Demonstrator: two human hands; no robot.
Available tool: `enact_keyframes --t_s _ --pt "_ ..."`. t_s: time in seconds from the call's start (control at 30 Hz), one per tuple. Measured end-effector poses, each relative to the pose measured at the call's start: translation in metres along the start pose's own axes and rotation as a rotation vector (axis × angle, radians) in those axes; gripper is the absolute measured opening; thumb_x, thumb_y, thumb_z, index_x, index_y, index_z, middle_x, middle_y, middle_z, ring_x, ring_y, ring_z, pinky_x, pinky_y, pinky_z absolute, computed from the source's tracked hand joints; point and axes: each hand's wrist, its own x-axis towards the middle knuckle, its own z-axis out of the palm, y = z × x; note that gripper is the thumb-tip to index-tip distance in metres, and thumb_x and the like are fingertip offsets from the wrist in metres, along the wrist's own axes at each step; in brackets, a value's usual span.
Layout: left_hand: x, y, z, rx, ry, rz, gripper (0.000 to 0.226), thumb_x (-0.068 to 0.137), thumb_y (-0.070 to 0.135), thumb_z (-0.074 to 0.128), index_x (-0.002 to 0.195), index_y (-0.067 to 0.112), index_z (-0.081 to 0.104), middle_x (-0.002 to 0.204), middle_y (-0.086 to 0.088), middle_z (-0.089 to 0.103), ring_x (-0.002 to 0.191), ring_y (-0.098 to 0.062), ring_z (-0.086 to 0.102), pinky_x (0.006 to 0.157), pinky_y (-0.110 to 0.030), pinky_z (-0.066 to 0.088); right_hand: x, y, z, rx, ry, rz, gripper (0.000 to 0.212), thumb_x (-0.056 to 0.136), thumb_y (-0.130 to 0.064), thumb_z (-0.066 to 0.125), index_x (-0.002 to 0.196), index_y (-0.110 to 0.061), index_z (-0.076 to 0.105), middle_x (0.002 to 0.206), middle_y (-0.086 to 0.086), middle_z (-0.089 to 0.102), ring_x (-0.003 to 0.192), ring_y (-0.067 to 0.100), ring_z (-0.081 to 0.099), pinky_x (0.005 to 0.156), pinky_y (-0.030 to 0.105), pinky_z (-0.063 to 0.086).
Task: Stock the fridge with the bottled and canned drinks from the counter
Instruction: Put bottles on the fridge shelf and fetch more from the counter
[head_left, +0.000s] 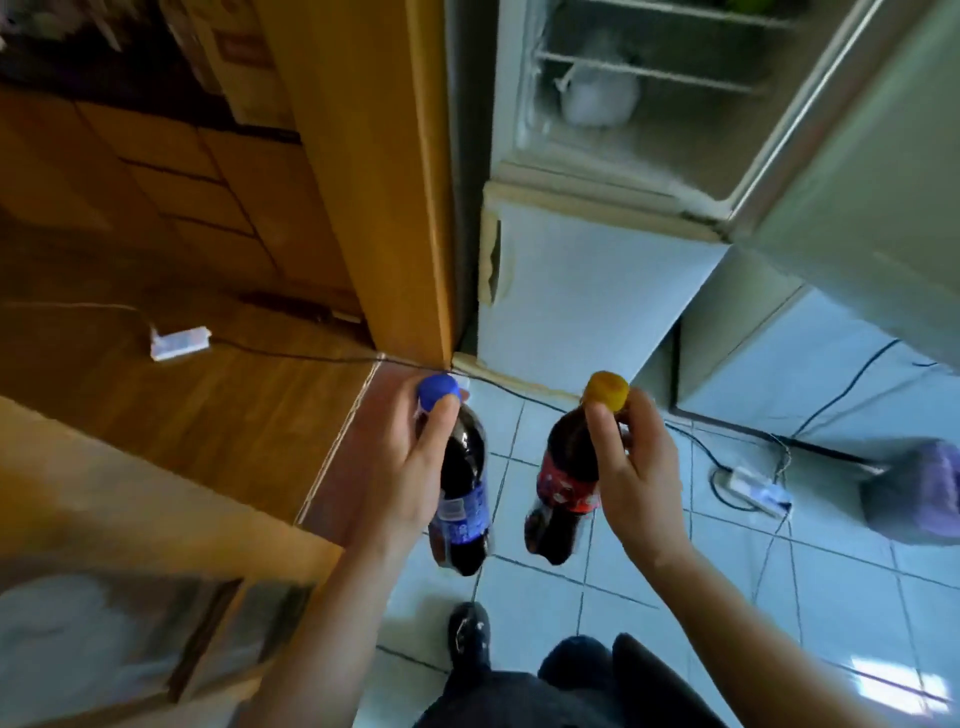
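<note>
Two bottles are up in the air, one per hand, both well short of the fridge (691, 140). Left hand (410, 467) is curled round the neck of the blue bottle (467, 519), thumb pressed just under its blue cap (439, 391). Right hand (628, 467) grips the red bottle (563, 483) the same way, thumb against the yellow cap (606, 388). Both bottles hold dark drink and hang over the tiles (779, 597), side by side but apart.

Ahead, the fridge's upper door (883, 208) is swung wide to the right, and its lower door (587, 291) is closed. Inside the open part I count two wire shelves (649, 73), with one pale, frosty lump (597, 93) between them; it is too blurred to name. A tall wooden panel (374, 182) stands hard against the fridge's left side.

Down low there are two power strips: one (179, 343) on the wood floor (208, 405) to the left, one (758, 488) on the tiles to the right. A dark cable (696, 441) runs across the tiles between the bottles and the fridge. A purple shape (919, 488) sits at the right edge. One dark shoe (470, 634) shows below the blue bottle, and a wooden counter (130, 493) fills the lower left.

As for labels, the blue bottle has a blue wrap with white print and the red bottle a red wrap, both too smeared to read.
</note>
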Motion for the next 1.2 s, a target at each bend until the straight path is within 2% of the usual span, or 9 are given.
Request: enact_keyframes --t_s 0.1,0.2,0.33,0.57,0.67,0.77,0.93,1.03,1.2 --pt "0.06 0.005 0.035 -0.001 -0.064 0.05 0.018 0.08 0.054 0.053 0.096 0.047 0.061 0.091 0.016 0.066 0.086 -0.001 0.062 0.075 -0.011 0.045 0.053 0.006 -0.014 -0.014 0.089 -0.01 0.011 0.084 -0.05 0.046 0.077 -0.042 0.048 0.067 -0.021 0.051 0.061 0.003 0.047 0.059 0.024 0.038" --pt "0.116 0.006 0.07 -0.032 -0.106 0.088 0.016 0.083 0.05 0.054 0.095 0.043 0.061 0.088 0.018 0.067 0.082 0.002 0.061 0.072 -0.009 0.045 0.108 0.018 -0.026 0.008 0.175 -0.006 0.022 0.082 -0.051 0.046 0.086 -0.03 0.054 0.072 -0.018 0.055 0.066 0.003 0.05 0.064 0.024 0.044" --pt "0.187 0.005 0.12 -0.044 -0.109 0.077 0.024 0.081 0.054 0.054 0.095 0.036 0.062 0.093 0.009 0.07 0.089 -0.01 0.064 0.08 -0.024 0.047 0.187 0.031 -0.044 0.003 0.24 -0.044 0.015 0.083 -0.049 0.047 0.077 -0.036 0.05 0.067 -0.023 0.052 0.064 -0.002 0.049 0.059 0.007 0.036" --pt "0.318 0.031 0.21 -0.066 -0.095 0.157 0.02 0.081 0.048 0.053 0.091 0.034 0.062 0.092 0.006 0.071 0.088 -0.007 0.065 0.077 -0.016 0.047 0.344 0.036 -0.079 -0.011 0.243 -0.163 0.026 0.083 -0.049 0.046 0.075 -0.025 0.046 0.067 -0.014 0.048 0.061 0.004 0.043 0.056 0.014 0.034" --pt "0.369 0.054 0.242 -0.076 -0.063 0.214 0.018 0.079 0.047 0.053 0.091 0.038 0.063 0.09 0.007 0.07 0.086 -0.006 0.064 0.078 -0.015 0.047 0.406 0.026 -0.094 -0.013 0.26 -0.226 0.02 0.084 -0.047 0.046 0.072 -0.03 0.043 0.068 -0.019 0.049 0.062 0.0 0.044 0.057 0.011 0.033" --pt "0.413 0.074 0.266 -0.085 -0.055 0.273 0.02 0.082 0.042 0.052 0.09 0.027 0.061 0.087 0.009 0.07 0.081 -0.002 0.063 0.073 -0.01 0.045 0.456 0.016 -0.101 -0.009 0.276 -0.25 0.021 0.084 -0.047 0.046 0.071 -0.032 0.04 0.065 -0.02 0.047 0.06 0.001 0.043 0.055 0.012 0.033" --pt "0.481 0.104 0.292 -0.104 -0.112 0.34 0.017 0.082 0.042 0.051 0.089 0.03 0.061 0.087 -0.003 0.068 0.081 -0.01 0.063 0.075 -0.019 0.048 0.524 0.006 -0.103 0.078 0.365 -0.265 0.013 0.085 -0.047 0.047 0.078 -0.036 0.048 0.069 -0.02 0.052 0.064 0.0 0.046 0.058 0.011 0.036" --pt "0.519 0.125 0.303 -0.154 -0.2 0.381 0.015 0.084 0.041 0.051 0.09 0.031 0.061 0.086 0.002 0.07 0.079 -0.012 0.063 0.074 -0.023 0.049 0.56 -0.004 -0.101 0.099 0.444 -0.276 0.011 0.086 -0.048 0.048 0.081 -0.039 0.049 0.07 -0.02 0.052 0.066 0.0 0.047 0.062 0.016 0.039" --pt "0.571 0.157 0.318 -0.223 -0.323 0.462 0.013 0.087 0.038 0.05 0.089 0.034 0.063 0.087 0.005 0.07 0.082 -0.015 0.063 0.076 -0.028 0.049 0.607 -0.026 -0.103 0.102 0.564 -0.392 0.005 0.089 -0.039 0.048 0.085 -0.036 0.049 0.071 -0.026 0.054 0.066 -0.006 0.049 0.061 0.006 0.037"
